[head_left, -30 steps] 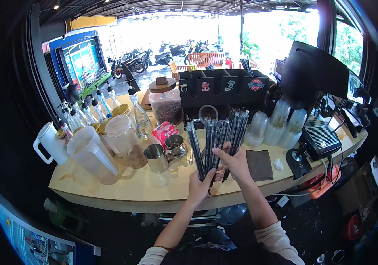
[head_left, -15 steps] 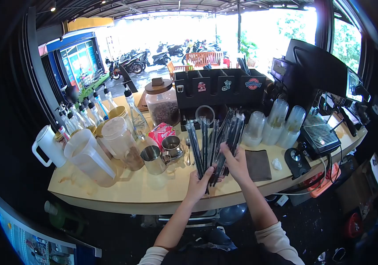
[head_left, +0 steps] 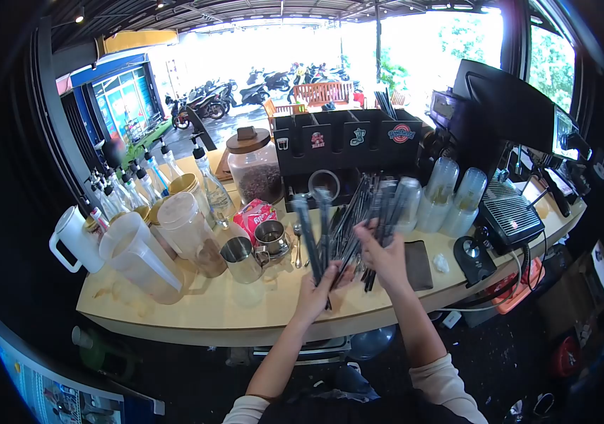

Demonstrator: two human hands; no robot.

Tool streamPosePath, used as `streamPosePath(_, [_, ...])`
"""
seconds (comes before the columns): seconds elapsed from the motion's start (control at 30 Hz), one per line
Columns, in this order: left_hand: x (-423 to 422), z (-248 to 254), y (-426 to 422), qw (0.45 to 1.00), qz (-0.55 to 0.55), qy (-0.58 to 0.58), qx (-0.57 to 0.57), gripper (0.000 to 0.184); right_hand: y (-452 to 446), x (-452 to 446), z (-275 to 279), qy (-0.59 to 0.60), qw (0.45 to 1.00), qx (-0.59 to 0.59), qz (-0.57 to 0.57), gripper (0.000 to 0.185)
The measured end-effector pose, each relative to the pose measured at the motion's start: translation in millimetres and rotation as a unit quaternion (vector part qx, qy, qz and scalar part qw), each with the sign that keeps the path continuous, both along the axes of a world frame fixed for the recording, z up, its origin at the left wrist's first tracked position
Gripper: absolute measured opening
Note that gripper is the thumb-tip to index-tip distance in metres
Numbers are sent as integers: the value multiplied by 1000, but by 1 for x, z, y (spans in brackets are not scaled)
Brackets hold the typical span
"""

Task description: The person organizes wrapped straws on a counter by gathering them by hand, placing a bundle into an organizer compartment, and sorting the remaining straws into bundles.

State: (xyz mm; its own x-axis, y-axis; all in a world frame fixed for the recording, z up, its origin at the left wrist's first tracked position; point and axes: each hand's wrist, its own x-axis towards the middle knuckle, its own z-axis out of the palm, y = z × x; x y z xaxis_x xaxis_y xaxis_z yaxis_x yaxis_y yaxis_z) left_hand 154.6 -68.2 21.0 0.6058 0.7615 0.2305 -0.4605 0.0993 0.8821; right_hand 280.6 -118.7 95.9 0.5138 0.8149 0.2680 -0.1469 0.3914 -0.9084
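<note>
Over the front of the wooden counter [head_left: 259, 311], my left hand [head_left: 316, 291] is closed round the lower part of a bunch of black straws [head_left: 310, 237] in clear wrappers. My right hand [head_left: 385, 253] grips another bunch of black straws [head_left: 385, 208], just to the right and partly blurred by motion. More dark straws [head_left: 351, 230] fan out between the two hands; which hand bears them I cannot tell. Behind the straws stands a black compartment organizer [head_left: 348, 145] with stickers on its front.
Steel pitchers [head_left: 242, 261], a spoon [head_left: 298, 247] and plastic jugs [head_left: 143, 258] stand to the left. Several stacked clear cups [head_left: 440, 198], a dark mat [head_left: 418, 265] and a coffee machine [head_left: 510, 212] are on the right. A lidded glass jar [head_left: 254, 169] is behind.
My right hand has moved slightly right with its bunch, widening the spread between the two groups of straws. My left hand has stayed nearly in place.
</note>
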Motion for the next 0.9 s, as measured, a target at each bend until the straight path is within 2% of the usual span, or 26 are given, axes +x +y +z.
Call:
streamPosePath(0.03, [0, -2, 5, 999, 40, -26, -20, 31, -4, 1, 4, -1, 1000, 0, 1, 15])
streamPosePath(0.07, [0, -2, 12, 996, 87, -2, -7, 34, -9, 3, 10, -5, 998, 57, -17, 13])
streamPosePath(0.1, [-1, -5, 19, 996, 88, -3, -7, 34, -14, 4, 14, -10, 993, 114, -35, 12])
streamPosePath(0.17, [1, -17, 37, 987, 159, 3, 14, 32, -17, 2, 12, -52, 992, 104, -52, 11])
streamPosePath(0.23, [1, -9, 40, 986, 160, 32, 42, 32, -11, -5, 3, -233, 951, 173, -103, 14])
streamPosePath(0.27, [0, -4, 39, 992, 114, 51, 19, 33, -9, 3, -2, -395, 882, 236, -104, 27])
streamPosePath(0.3, [-1, 3, 38, 995, 69, 71, -5, 34, -13, -3, 4, -498, 835, 209, -110, 37])
streamPosePath(0.33, [3, 4, 37, 994, 22, 31, -107, 36, -10, -6, -4, -540, 814, 191, -98, 39])
streamPosePath(0.37, [2, 10, 35, 994, 23, 32, -105, 36, -7, -8, -16, -581, 791, 172, -84, 40])
streamPosePath(0.4, [0, 22, 33, 988, -24, 1, -151, 36, -4, -10, -25, -580, 791, 173, -85, 40])
streamPosePath(0.43, [0, 29, 32, 978, -71, -29, -196, 36, -2, -12, -32, -616, 768, 158, -81, 42])
streamPosePath(0.47, [-1, 30, 34, 978, -70, -28, -195, 36, 0, -13, -37, -650, 743, 142, -76, 44])
streamPosePath(0.57, [-6, 30, 42, 982, -53, -37, -176, 37, -6, -19, -31, -675, 727, 104, -70, 48])
streamPosePath(0.63, [-9, 25, 55, 980, -47, -60, -185, 35, -14, -18, -27, -683, 724, 83, -42, 47])
streamPosePath(0.7, [-13, 27, 68, 968, -55, -164, -182, 33, -16, -18, -30, -690, 721, 61, -14, 47])
streamPosePath(0.77, [-15, 33, 72, 971, -28, -160, -177, 31, -11, -17, -38, -591, 794, 140, -41, 29])
streamPosePath(0.8, [-16, 37, 69, 985, -12, -108, -137, 31, -5, -15, -43, -591, 793, 140, -39, 29])
streamPosePath(0.87, [-14, 40, 58, 995, 10, -8, -95, 32, 10, -12, -50, -360, 923, 120, -63, 23])
streamPosePath(0.9, [-13, 40, 50, 995, 11, -7, -96, 32, 10, -13, -41, -359, 924, 119, -62, 23])
